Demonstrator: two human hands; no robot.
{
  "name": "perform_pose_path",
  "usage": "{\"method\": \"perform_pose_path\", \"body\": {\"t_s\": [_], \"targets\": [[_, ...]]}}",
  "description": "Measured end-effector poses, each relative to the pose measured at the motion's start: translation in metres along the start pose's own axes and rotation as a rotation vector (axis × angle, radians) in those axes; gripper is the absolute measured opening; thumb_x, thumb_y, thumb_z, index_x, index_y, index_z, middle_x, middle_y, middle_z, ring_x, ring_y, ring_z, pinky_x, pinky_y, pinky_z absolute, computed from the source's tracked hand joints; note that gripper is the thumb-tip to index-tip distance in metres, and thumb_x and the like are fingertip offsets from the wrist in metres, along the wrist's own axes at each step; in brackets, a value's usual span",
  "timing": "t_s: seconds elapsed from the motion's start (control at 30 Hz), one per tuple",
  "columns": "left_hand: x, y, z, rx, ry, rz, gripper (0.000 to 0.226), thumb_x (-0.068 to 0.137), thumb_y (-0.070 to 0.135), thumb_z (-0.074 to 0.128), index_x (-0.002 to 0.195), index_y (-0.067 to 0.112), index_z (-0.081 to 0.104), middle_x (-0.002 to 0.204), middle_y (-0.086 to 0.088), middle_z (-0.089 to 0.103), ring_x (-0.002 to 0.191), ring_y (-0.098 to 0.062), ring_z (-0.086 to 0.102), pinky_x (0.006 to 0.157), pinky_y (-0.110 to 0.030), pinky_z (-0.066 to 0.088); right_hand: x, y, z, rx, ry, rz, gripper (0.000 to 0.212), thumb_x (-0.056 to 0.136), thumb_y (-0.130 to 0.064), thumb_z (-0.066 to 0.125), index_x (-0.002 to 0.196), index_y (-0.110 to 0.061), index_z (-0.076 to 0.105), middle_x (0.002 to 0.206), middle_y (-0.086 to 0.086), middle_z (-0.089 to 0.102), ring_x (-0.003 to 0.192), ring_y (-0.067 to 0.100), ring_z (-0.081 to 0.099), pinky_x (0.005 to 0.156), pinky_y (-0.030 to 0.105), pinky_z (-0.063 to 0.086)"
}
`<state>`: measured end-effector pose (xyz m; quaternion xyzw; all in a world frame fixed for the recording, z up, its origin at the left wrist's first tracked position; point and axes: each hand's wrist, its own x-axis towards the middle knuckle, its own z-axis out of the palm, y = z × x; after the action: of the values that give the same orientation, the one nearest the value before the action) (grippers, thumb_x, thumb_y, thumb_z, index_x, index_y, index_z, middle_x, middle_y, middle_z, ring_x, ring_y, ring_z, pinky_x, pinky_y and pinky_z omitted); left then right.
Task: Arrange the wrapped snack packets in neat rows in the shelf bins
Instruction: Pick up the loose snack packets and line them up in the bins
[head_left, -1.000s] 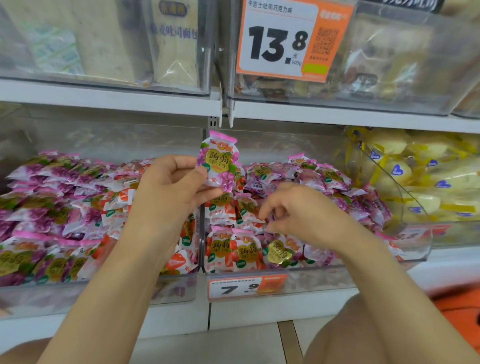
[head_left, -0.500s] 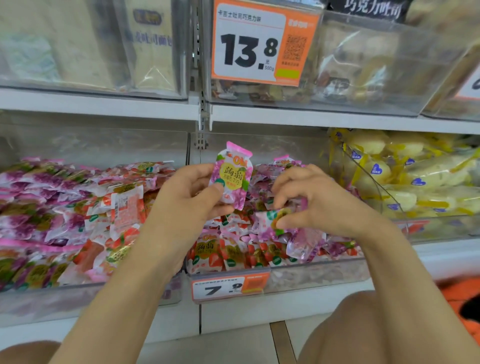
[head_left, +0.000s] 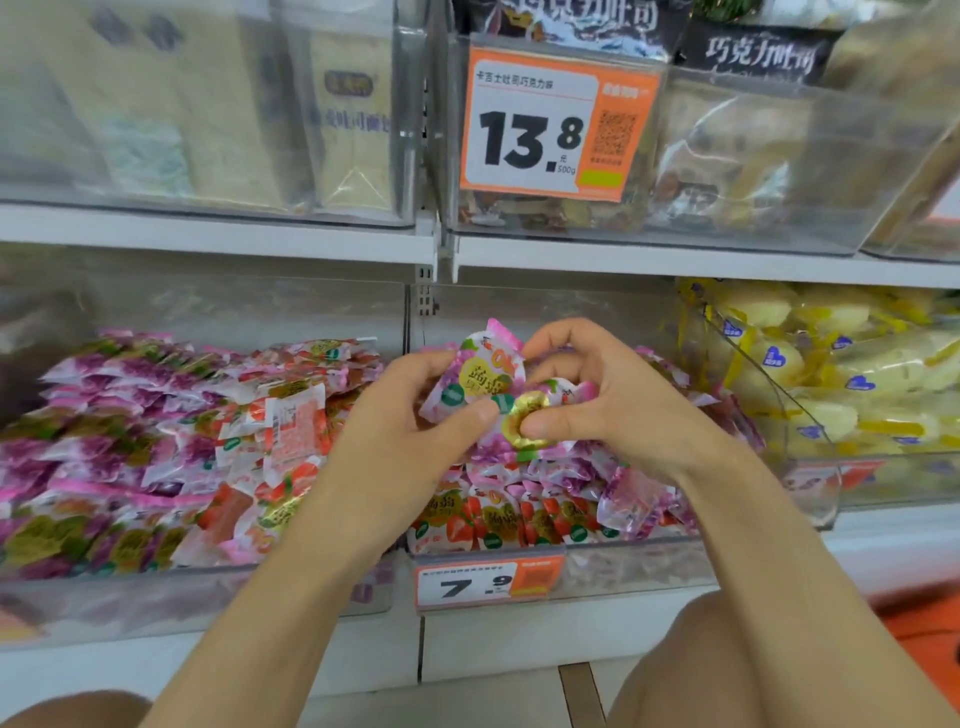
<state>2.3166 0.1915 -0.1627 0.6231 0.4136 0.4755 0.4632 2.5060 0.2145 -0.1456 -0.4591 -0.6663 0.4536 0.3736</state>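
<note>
Both hands are up in front of the middle bin (head_left: 639, 566) on the lower shelf, close together and just above its heap of packets (head_left: 519, 519). The left hand (head_left: 410, 441) has its thumb and curled fingers pinched on a pink packet (head_left: 475, 382), held upright and tilted a little; it shows an orange "Ok", a yellow circle with the characters 蒟蒻 and a small green dot. The right hand (head_left: 618, 410), fingers arched over, pinches a second packet (head_left: 522, 423) between thumb and fingertips, a gold heart shape on its face turned outward, and the two packets touch where the thumbs nearly meet. Below them the front row in the bin stands on edge, strawberry-red wrappers with the same gold labels, though the print there is too small to read. A tag (head_left: 485, 584) on the bin front reads "7.9" beside an orange patch. The left bin (head_left: 156, 597) holds purple and red packets (head_left: 156, 441) lying in a loose pile. Overhead a larger orange sign (head_left: 556, 124) reads "13.8", with "元" and "500g" beneath and a QR code. Black wrappers (head_left: 758, 54) at the top show white 巧克力吐司. To the right, yellow packs (head_left: 841, 374) carry small blue hearts.
</note>
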Motion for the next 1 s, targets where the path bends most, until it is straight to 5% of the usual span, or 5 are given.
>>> {"method": "perform_pose_path", "body": {"t_s": [0.17,0.43,0.57,0.83,1.0], "targets": [[-0.012,0.005,-0.021,0.010,0.048,-0.062,0.027,0.082,0.013,0.068,0.096,0.034,0.060,0.093,0.010,0.070,0.082,-0.012,0.067,0.077,-0.032,0.057,0.010,-0.006,0.033,0.320,0.074,0.087,0.052,0.056,-0.020,0.075,0.105,-0.009,0.059,0.095,0.010,0.069,0.079,0.023,0.064,0.074,0.039,0.052],[-0.036,0.000,-0.095,-0.019,0.186,-0.151,0.032,0.081,0.003,0.069,0.104,0.021,0.057,0.101,-0.004,0.069,0.080,-0.022,0.068,0.068,-0.030,0.058,0.046,-0.035,0.123,0.054,0.059,-0.018,0.048,0.065,-0.050,0.076,0.104,-0.027,0.061,0.103,0.000,0.068,0.096,0.020,0.065,0.084,0.045,0.053],[-0.049,-0.010,-0.143,0.048,0.295,-0.219,0.040,0.077,0.013,0.075,0.112,0.018,0.057,0.102,0.001,0.069,0.089,-0.016,0.068,0.075,-0.032,0.057,0.086,-0.049,0.169,0.068,0.000,0.035,0.029,0.076,-0.021,0.076,0.101,-0.015,0.061,0.100,0.007,0.066,0.091,0.022,0.064,0.081,0.037,0.051],[-0.069,-0.018,-0.217,0.204,0.722,-0.210,0.023,0.089,0.006,0.059,0.110,0.015,0.055,0.096,0.004,0.061,0.089,-0.014,0.060,0.086,-0.039,0.053,0.135,-0.052,0.238,-0.437,-0.227,0.077,0.024,0.080,-0.015,0.073,0.098,-0.005,0.060,0.109,0.010,0.057,0.094,0.022,0.056,0.069,0.032,0.049],[-0.072,-0.025,-0.223,0.021,0.663,-0.264,0.021,0.089,0.003,0.059,0.106,0.016,0.059,0.102,-0.008,0.064,0.085,-0.014,0.064,0.072,-0.024,0.057,0.137,-0.038,0.266,-0.745,-0.473,0.205,0.037,0.078,-0.027,0.075,0.065,-0.011,0.045,0.064,0.001,0.042,0.056,0.019,0.052,0.048,0.030,0.047]]}}
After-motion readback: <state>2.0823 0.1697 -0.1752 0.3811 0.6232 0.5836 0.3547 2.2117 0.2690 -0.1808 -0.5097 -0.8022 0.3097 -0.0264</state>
